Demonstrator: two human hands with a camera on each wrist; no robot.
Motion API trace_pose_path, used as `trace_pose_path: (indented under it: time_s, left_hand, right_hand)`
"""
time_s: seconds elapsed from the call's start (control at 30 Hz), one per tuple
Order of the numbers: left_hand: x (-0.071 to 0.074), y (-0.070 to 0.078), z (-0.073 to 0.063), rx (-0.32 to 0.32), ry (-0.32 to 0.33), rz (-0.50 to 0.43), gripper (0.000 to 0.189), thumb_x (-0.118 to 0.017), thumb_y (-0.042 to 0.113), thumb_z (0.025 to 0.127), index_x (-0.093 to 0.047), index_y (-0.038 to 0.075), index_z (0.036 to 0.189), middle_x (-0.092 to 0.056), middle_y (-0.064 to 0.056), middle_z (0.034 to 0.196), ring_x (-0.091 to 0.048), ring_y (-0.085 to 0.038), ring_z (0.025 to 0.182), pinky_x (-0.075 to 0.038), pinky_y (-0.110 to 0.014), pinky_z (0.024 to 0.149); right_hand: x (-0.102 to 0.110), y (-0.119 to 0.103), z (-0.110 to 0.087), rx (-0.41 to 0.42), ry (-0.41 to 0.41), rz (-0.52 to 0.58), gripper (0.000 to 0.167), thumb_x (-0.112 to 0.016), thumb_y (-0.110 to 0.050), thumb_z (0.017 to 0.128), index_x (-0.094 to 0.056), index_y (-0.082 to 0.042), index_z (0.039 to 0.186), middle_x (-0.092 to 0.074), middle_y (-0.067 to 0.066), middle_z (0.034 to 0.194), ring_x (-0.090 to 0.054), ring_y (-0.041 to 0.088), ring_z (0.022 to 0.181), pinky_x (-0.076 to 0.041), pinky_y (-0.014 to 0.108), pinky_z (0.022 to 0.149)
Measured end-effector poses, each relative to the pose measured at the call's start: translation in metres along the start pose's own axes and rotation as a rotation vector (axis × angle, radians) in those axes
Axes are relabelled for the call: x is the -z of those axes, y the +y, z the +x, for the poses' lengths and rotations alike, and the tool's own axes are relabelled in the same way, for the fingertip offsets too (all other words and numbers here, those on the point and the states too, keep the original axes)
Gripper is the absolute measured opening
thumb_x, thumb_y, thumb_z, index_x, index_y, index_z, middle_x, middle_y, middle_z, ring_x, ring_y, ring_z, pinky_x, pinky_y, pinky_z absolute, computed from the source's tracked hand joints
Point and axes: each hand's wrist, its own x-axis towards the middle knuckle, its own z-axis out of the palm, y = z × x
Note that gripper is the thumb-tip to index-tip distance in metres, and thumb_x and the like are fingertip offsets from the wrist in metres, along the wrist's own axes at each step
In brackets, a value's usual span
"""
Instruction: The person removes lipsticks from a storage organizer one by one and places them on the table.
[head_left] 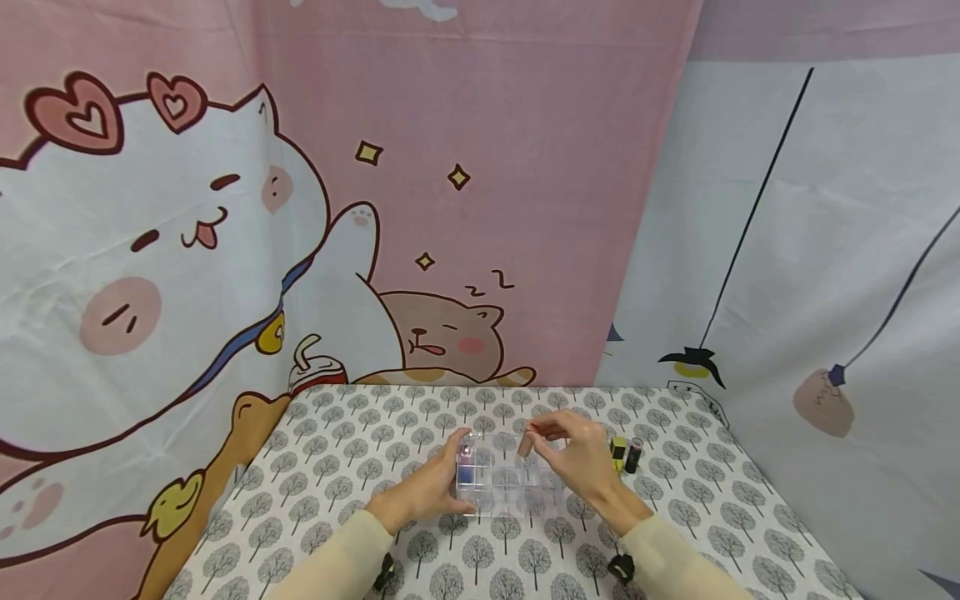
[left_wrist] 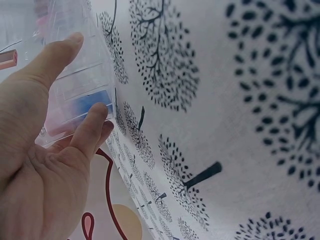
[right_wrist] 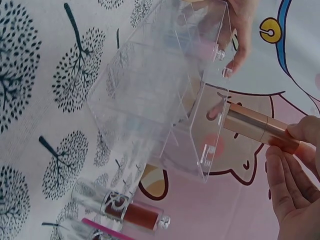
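Note:
A clear plastic organizer [head_left: 510, 482] with several compartments stands on the table. My left hand [head_left: 431, 483] grips its left end, the thumb on the near side and the fingers on the far side. Blue and pink items show through the wall there; the blue one [left_wrist: 91, 103] lies close by my fingers in the left wrist view. My right hand [head_left: 581, 458] pinches a shiny rose-gold lipstick tube [right_wrist: 260, 127] by one end. The tube [head_left: 525, 442] is tilted over the organizer's far compartments, its free end right at the rim in the right wrist view.
Right of the organizer stand a yellow-and-black item [head_left: 618, 451] and a dark tube [head_left: 633, 456]. The right wrist view shows a clear lip gloss tube [right_wrist: 140, 215] with red contents there. A tree-print cloth [head_left: 322, 479] covers the table; cartoon curtains [head_left: 525, 208] hang behind.

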Motion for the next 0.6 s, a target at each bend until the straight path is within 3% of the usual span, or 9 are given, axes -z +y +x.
trace_pose_path:
  time_s: [0.27,0.6]
  left_hand:
    - [-0.001,-0.001,0.0,-0.001,0.003,-0.006,0.146,-0.107,0.025,0.084,-0.003,0.019,0.186,-0.067,-0.021,0.148,-0.077,-0.028,0.116,-0.068,-0.051,0.114]
    - [-0.001,-0.001,-0.001,0.015,-0.004,-0.04,0.146,-0.105,0.024,0.085,-0.001,0.023,0.187,-0.067,-0.02,0.149,-0.076,-0.022,0.114,-0.069,-0.046,0.113]
  right_hand:
    - [0.013,0.004,0.001,0.005,0.004,-0.008,0.025,-0.096,0.003,0.091,-0.087,-0.006,0.113,-0.089,0.006,0.1,-0.085,0.017,0.084,-0.074,0.03,0.077]
    - [0.031,0.011,0.0,-0.014,0.007,-0.079,0.028,-0.096,0.003,0.091,-0.087,-0.003,0.116,-0.089,0.007,0.103,-0.086,0.02,0.085,-0.075,0.036,0.078]
